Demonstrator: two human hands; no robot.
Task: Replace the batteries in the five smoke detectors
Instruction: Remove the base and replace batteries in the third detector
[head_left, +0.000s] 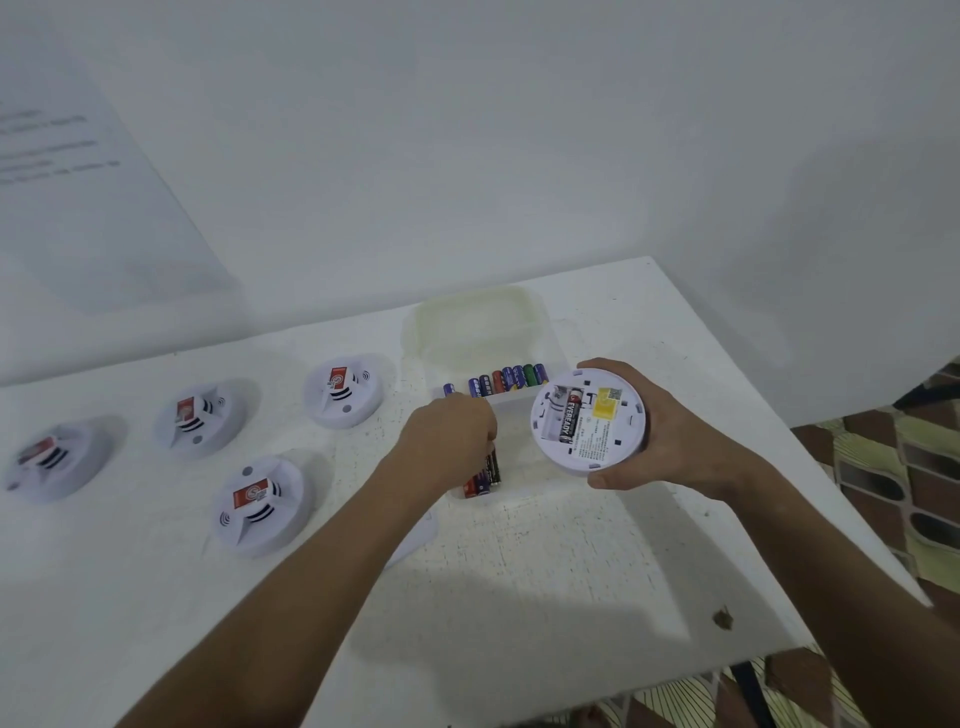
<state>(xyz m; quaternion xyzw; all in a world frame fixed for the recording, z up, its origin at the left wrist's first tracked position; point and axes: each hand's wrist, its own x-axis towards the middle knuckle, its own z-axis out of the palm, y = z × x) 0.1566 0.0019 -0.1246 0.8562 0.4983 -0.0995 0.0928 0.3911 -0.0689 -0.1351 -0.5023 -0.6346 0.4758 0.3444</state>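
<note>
Detectors: four (57, 460) sit face-up at the tabletop's (519, 571) left, whether done I can't tell. My left hand (449, 441) curls into the battery tray (519, 415), grip hidden. My right hand (670, 431) holds the fifth (587, 421), one cell seated. Open room near; edge close right.

Bright, even light; soft shadows; blurred, wide-angle warped left edge.
</note>
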